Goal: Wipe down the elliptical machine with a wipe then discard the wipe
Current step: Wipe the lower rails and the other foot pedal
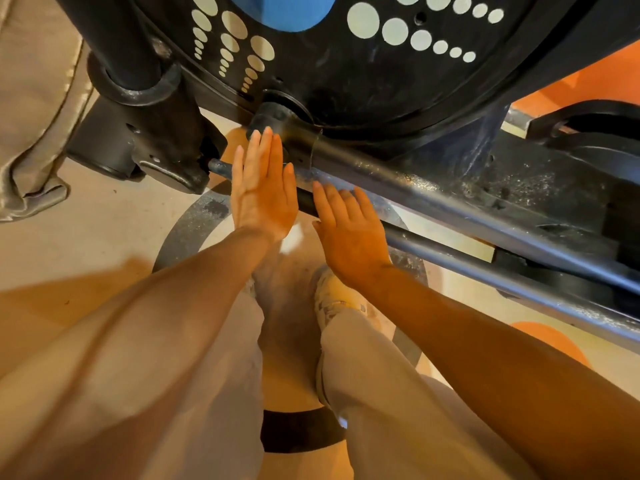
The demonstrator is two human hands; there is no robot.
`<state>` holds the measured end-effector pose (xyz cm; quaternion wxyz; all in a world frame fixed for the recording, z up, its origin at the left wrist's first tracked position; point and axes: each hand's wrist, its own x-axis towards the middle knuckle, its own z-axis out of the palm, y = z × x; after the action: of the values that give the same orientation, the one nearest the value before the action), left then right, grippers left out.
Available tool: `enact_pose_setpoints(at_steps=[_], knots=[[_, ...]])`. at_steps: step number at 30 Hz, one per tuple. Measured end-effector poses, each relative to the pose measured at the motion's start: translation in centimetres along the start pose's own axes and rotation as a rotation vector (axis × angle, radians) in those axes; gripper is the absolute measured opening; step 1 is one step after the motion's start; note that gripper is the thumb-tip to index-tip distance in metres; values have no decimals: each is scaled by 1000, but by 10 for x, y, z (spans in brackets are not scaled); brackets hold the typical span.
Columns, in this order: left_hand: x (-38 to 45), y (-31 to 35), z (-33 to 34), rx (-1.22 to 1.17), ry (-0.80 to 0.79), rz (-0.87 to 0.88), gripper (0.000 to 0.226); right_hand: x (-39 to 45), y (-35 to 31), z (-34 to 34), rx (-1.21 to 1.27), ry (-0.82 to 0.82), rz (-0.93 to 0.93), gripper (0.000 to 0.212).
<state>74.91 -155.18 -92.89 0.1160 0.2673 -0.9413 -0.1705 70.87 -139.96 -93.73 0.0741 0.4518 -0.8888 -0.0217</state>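
Both forearms fill the lower frame, reaching up toward centre. My left hand [262,188] lies flat, fingers [266,150] straight and pressed together, tips at the dusty rail [433,199] of the elliptical machine [363,81]. My right hand [349,233] is flat too, fingers slightly spread, holding nothing. A white scrap, perhaps the wipe [292,239], shows between my wrists; I cannot tell. Wiping looks barely started, so next I need a firm hold on a wipe.

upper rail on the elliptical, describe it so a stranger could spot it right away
Find the big black flywheel cover dotted with pale circles. Just under it a dusty grey rail slants down to the right. It lies above a thinner parallel bar, and the left hand reaches across its upper end.
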Motion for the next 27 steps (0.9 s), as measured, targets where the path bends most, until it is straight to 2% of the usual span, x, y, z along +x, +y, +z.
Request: enact_pose_setpoints(at_steps=[6, 9, 13, 16, 19, 23, 27], knots=[[-2, 1, 9, 60, -10, 55, 58, -30, 6, 4, -305, -37, 19, 78], [-6, 5, 5, -27, 47, 38, 53, -23, -13, 11, -340, -48, 76, 85], [-9, 9, 2, -137, 60, -10, 50, -20, -12, 6, -277, -53, 60, 80], [-6, 5, 6, -69, 21, -10, 55, -35, 9, -7, -167, -53, 122, 73], [-5, 6, 9, -3, 1, -8, 53, -56, 27, -13, -165, -80, 197, 68], [-5, 6, 8, 28, -10, 19, 55, -55, 17, -16, -66, -93, 327, 67], [-8, 14, 7, 129, -111, 51, 57, -38, 0, -11, 0, -89, 288, 66]])
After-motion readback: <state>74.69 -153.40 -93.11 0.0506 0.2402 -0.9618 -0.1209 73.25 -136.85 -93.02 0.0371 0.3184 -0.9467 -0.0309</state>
